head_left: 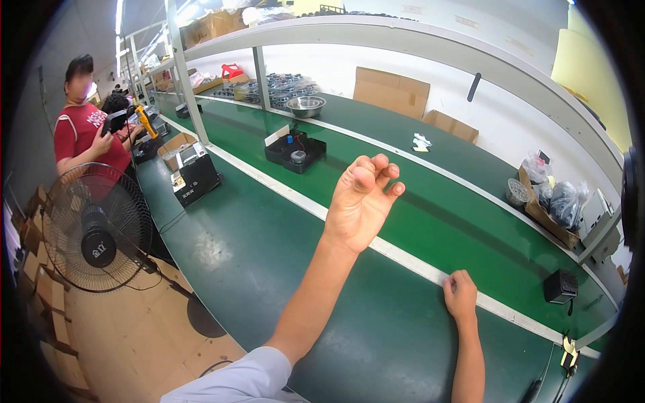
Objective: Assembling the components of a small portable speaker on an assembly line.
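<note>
My left hand [363,205] is raised over the green belt, palm up, fingers bent and spread apart with nothing in them. Farther right, my right hand [461,294] rests at the white rail [410,264] along the belt, its fingers loosely curled; no object shows in it. Beyond my left hand, an open black plastic housing [295,151] with a round part and a blue piece lies on the belt [430,221]. At the belt's right end sits a small black box-shaped device [560,287] with a strap.
A black device [195,176] stands on the left of the green bench [262,269]. A floor fan [99,228] and a person in red [87,138] are beyond its left edge. A metal bowl [306,105] and a carton with bagged parts [554,208] line the far shelf. Posts and an overhead beam frame the belt.
</note>
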A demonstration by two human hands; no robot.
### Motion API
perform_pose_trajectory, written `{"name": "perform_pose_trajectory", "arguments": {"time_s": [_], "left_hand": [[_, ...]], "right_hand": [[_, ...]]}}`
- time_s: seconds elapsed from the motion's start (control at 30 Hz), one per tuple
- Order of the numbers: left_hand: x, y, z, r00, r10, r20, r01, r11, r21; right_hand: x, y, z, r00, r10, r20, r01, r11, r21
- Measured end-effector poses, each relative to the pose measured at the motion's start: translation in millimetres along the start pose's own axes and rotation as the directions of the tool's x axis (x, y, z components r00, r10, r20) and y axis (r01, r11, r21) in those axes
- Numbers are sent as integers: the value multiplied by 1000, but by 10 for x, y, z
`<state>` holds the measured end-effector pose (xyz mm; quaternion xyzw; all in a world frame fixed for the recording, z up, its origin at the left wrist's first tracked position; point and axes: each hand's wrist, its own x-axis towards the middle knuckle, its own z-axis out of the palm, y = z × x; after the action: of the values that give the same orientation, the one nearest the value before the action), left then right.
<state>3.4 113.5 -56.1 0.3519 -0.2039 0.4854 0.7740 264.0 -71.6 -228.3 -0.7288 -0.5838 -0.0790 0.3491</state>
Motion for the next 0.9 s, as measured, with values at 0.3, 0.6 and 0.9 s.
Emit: {"name": "perform_pose_trajectory", "arguments": {"time_s": [0.3,0.6,0.9], "left_hand": [[-38,38,119,1000,-19,-3,19,1000,23],[-52,115,149,998,7,64,-8,1000,12],[-62,157,316,1000,29,-11,-29,1000,-7]], "right_hand": [[-40,23,9,1000,-18,-7,18,1000,-3],[-27,-15,52,999,0,41,-1,1000,26],[-22,62,89,998,29,47,-32,998,51]]}}
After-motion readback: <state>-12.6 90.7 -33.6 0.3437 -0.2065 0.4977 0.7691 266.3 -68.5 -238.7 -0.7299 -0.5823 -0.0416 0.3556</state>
